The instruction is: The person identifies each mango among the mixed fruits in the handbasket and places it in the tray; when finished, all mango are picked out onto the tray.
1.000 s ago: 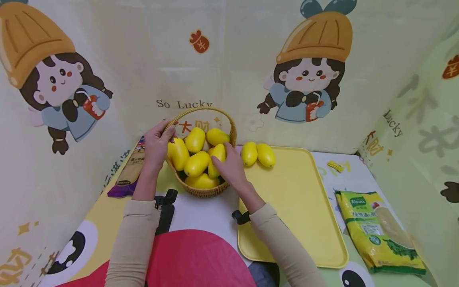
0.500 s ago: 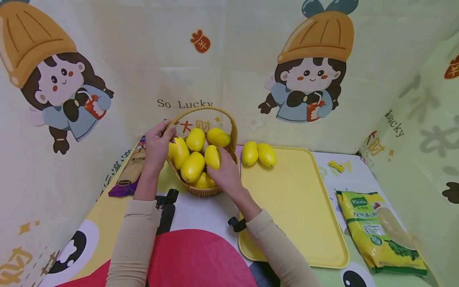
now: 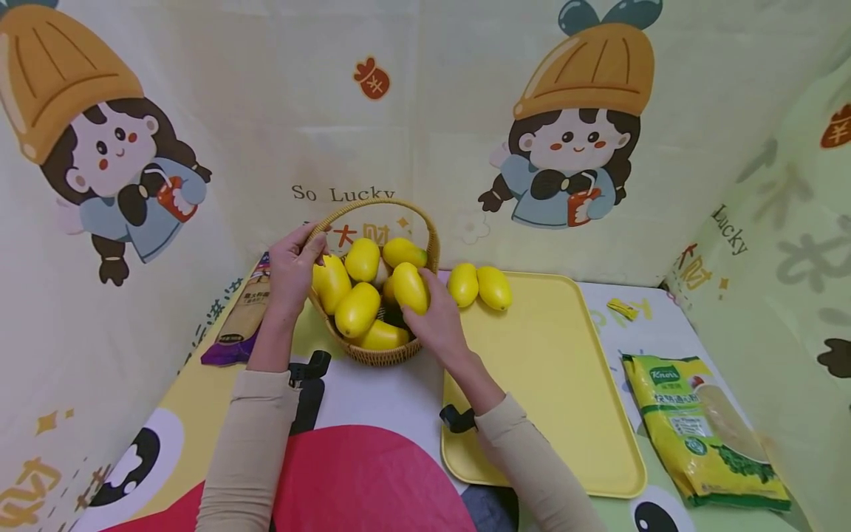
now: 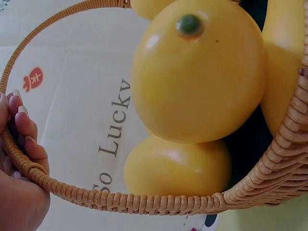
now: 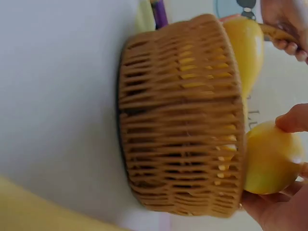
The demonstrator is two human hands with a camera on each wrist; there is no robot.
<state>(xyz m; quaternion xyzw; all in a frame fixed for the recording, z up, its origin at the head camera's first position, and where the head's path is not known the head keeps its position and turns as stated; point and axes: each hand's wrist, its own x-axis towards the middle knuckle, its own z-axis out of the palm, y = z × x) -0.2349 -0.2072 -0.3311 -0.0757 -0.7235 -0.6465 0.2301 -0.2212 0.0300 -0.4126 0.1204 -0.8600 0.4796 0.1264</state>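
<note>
A wicker basket (image 3: 380, 357) full of yellow mangoes (image 3: 357, 309) stands on the table near the back wall. My left hand (image 3: 289, 267) grips the left side of its arched handle (image 4: 115, 202), fingers curled round the cane. At the basket's right rim, my right hand (image 3: 440, 319) holds one mango (image 3: 410, 288) between thumb and fingers. The right wrist view has that mango (image 5: 272, 156) at the rim, with the thumb on one side and fingers beneath. Two more mangoes (image 3: 479, 287) lie side by side at the back left corner of a yellow tray (image 3: 545, 384).
The tray lies right of the basket. Farther right are a yellow-green Knorr packet (image 3: 705, 436) and a small yellow item (image 3: 623, 308). A purple and tan packet (image 3: 242, 318) lies behind my left forearm. A printed cloth wall closes off the back.
My right hand has pulled a mango up and rightward from among the others to the basket's right rim. Another mango shifted slightly left. The left hand stays on the handle.
</note>
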